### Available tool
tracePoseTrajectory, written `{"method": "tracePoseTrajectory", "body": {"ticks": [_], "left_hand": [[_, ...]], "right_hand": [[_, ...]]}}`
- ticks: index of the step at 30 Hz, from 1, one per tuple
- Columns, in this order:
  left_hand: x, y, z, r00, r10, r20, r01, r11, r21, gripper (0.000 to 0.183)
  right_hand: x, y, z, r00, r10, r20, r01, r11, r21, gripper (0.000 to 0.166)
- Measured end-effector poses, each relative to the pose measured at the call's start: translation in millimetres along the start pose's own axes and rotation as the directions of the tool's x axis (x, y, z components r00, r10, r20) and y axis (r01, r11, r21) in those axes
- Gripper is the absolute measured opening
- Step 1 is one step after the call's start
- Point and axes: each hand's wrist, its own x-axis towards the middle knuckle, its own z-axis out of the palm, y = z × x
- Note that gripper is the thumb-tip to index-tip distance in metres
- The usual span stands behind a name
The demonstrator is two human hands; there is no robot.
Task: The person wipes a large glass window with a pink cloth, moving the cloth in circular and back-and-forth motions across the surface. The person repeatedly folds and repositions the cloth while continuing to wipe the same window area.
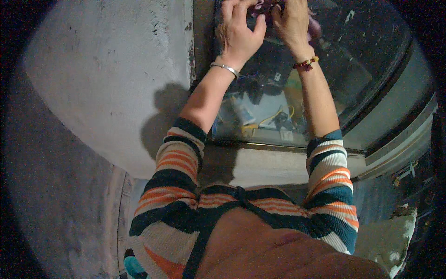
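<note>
Both hands reach up to the top edge of the head view, over a glass pane [334,80]. My left hand [242,31], with a silver bangle [226,68] at the wrist, has its thumb spread; its fingertips are partly cut off. Beside it is my right hand [292,26], back up, wearing a beaded bracelet [306,64]; its fingers bend towards a purple-pink cloth or yarn item [313,28]. More of that item shows between the hands. Whether either hand grips it is hidden by the fingers and the picture's edge.
Behind or beneath the glass lie dark items, a yellow cable [292,112] and a pale packet [245,113]. A pale, scuffed wall-like surface [115,69] is on the left. A ledge [271,164] runs below the glass; a worn, pale-green object [383,237] is at lower right.
</note>
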Motion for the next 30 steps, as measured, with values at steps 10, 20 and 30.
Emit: {"method": "tracePoseTrajectory", "body": {"ticks": [10,20,30], "left_hand": [[-26.7,-48.3,4.9,0.992,-0.105,-0.066,0.093,0.982,-0.162,0.04],[-17.6,-43.8,-0.3,0.987,-0.138,-0.081,0.116,0.966,-0.229,0.034],[-23.3,-36.1,-1.7,0.986,-0.157,-0.048,0.142,0.961,-0.238,0.031]], "right_hand": [[9.7,2.5,7.4,0.913,-0.322,0.251,0.365,0.919,-0.15,0.058],[145.5,-36.1,-6.6,0.875,-0.294,0.386,0.383,0.907,-0.177,0.033],[184.3,-43.1,-36.3,0.789,-0.119,0.602,0.404,0.839,-0.364,0.025]]}}
